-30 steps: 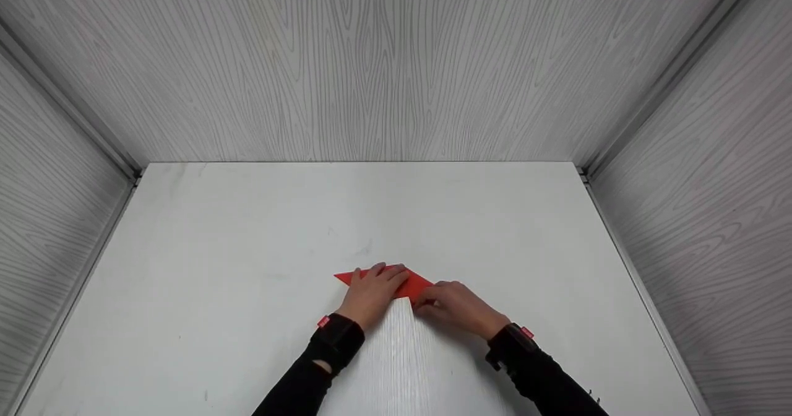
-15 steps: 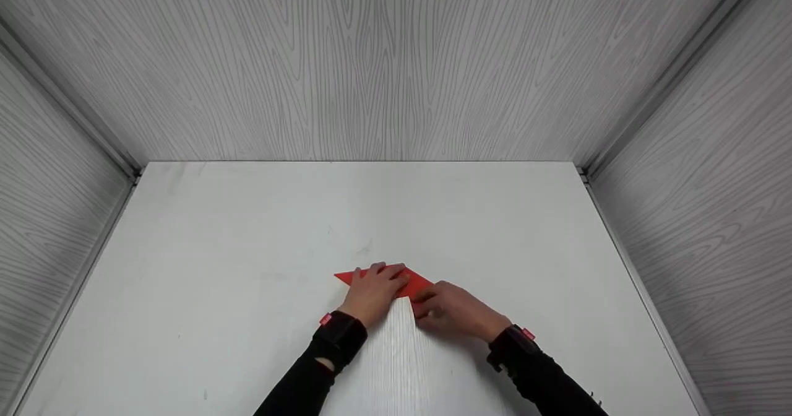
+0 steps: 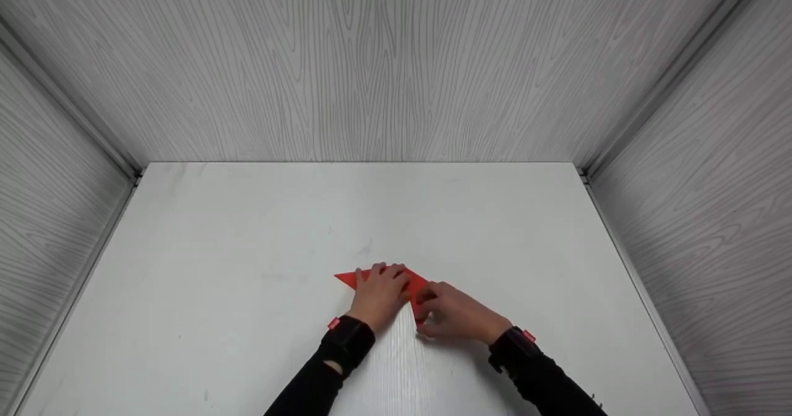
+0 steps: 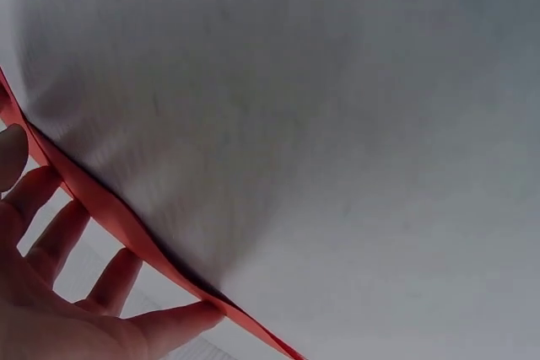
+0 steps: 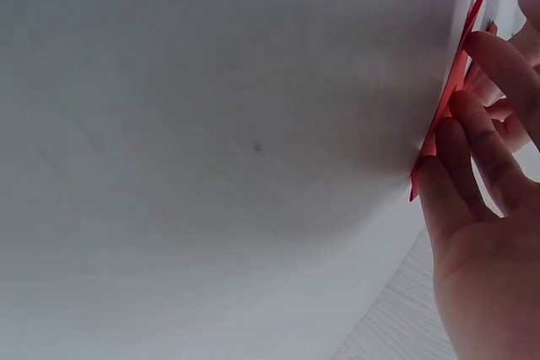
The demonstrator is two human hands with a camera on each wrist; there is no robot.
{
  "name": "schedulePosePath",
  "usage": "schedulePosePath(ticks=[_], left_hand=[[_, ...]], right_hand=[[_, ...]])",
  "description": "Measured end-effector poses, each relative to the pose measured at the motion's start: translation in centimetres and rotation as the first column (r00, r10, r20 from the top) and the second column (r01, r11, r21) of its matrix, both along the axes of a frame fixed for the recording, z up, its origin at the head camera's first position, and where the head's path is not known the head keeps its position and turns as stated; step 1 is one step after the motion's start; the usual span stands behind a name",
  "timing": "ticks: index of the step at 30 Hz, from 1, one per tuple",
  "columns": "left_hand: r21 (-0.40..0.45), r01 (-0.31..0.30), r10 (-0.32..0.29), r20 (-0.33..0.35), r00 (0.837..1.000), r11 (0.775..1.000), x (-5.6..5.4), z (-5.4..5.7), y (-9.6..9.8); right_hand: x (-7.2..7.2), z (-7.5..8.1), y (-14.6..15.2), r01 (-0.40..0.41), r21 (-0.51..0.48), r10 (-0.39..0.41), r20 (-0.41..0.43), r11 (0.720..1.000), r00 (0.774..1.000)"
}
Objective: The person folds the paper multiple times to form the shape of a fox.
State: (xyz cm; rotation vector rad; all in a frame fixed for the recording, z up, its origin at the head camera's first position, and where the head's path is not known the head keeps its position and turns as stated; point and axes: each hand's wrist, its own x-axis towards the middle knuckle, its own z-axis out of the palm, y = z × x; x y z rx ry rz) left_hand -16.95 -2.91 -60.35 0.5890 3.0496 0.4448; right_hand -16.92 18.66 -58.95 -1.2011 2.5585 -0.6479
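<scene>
A piece of folded red paper (image 3: 418, 287) lies on the white tabletop in the head view, one pointed end to the left and another pointing down towards the person. Spread over its left part, my left hand (image 3: 378, 293) presses with its fingertips on the paper. My right hand (image 3: 456, 312) pinches the right part with curled fingers, the thumb by the lower point. In the left wrist view, the left fingertips touch the long edge of the red paper (image 4: 122, 223). Right fingertips lie along the red paper (image 5: 447, 99) in the right wrist view; part of it is hidden.
The white tabletop (image 3: 247, 230) spreads around both hands. A grey wood-grain panel (image 3: 359, 63) stands behind it, with a left side panel (image 3: 55, 218) and a right side panel (image 3: 699, 187). Black bands sit on both wrists.
My left hand has shifted slightly to the right. The right thumb has moved down towards the person, and more of the paper's lower point shows between the hands.
</scene>
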Motion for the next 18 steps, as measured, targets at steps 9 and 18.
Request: schedulePosePath(ticks=[9,18], left_hand=[[0.012,-0.046,0.047,-0.044,0.998,0.999,0.3,-0.3,0.5],[0.022,-0.039,0.04,-0.06,0.997,0.999,0.3,-0.5,0.5]], right_hand=[[0.1,0.2,0.3,-0.011,-0.03,0.011,0.004,0.999,1.0],[-1.5,0.3,0.6,0.288,-0.143,-0.285,0.041,0.947,0.958]])
